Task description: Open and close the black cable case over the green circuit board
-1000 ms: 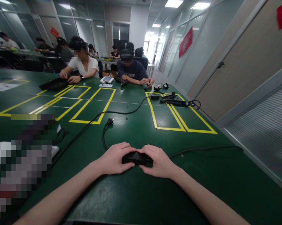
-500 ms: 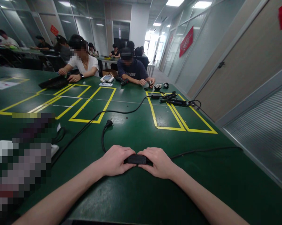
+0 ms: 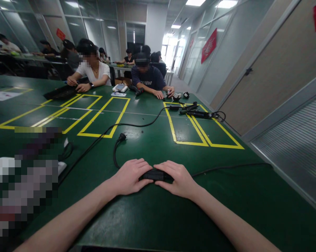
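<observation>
A small flat black device (image 3: 154,175) lies on the green table (image 3: 152,217) in front of me. My left hand (image 3: 128,176) grips its left end with curled fingers. My right hand (image 3: 177,178) covers its right end, fingers closed over it. A black cable (image 3: 226,168) runs from the device to the right. Another black cord with a plug (image 3: 120,137) curves away on the left, just beyond my left hand.
Yellow tape rectangles (image 3: 191,129) mark the table. A long black cable (image 3: 137,125) crosses toward black tools (image 3: 197,112) at the far right. Several other people (image 3: 147,78) sit working at the far side. A blurred-out patch covers things at the left (image 3: 23,182).
The black device was tilted up between my hands and now lies flat. Both hands have shifted slightly away from me, still holding it.
</observation>
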A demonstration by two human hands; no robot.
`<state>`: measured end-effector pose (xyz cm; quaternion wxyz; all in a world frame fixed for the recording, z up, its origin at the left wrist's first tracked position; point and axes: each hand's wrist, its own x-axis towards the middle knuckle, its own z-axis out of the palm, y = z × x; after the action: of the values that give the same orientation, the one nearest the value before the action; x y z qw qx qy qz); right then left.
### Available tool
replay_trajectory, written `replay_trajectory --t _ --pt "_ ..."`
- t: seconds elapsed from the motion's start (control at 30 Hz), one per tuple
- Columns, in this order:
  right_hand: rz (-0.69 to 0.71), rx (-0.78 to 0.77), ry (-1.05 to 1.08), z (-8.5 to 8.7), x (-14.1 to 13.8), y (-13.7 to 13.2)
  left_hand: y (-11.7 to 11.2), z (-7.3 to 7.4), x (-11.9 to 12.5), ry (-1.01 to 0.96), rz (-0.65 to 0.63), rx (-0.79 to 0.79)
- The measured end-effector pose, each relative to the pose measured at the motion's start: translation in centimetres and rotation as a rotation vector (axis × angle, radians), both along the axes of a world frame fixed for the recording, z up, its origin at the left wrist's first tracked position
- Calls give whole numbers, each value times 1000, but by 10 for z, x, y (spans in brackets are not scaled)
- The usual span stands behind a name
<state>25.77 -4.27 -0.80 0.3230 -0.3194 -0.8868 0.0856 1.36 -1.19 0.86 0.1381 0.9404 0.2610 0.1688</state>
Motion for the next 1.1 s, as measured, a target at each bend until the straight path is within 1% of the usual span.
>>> replay_trajectory --t 0.2,0.33,0.5,0.63,0.73,0.83,0.93,1.03,1.1 --pt "-6 45 70 -2 -2 -1 -1 0 1 -58 -2 34" --pt "14 5 123 -5 -2 0 -2 0 2 -64 -9 67" --pt "26 -31 177 -2 -5 0 -3 -2 3 -133 -8 88" --pt "13 -29 170 -2 -6 -1 -4 -4 3 -176 -27 100" --pt "21 30 152 -3 -4 -1 -3 -3 2 -156 -6 38" --pt "50 143 94 -1 -3 -2 -2 0 2 -114 43 -117" --pt "83 310 -1 3 -3 -5 -1 4 4 -67 132 -273" --pt "94 422 -45 6 -5 -8 -1 7 6 18 194 -338" --pt "71 419 -33 5 -7 -9 -1 8 6 38 188 -359"
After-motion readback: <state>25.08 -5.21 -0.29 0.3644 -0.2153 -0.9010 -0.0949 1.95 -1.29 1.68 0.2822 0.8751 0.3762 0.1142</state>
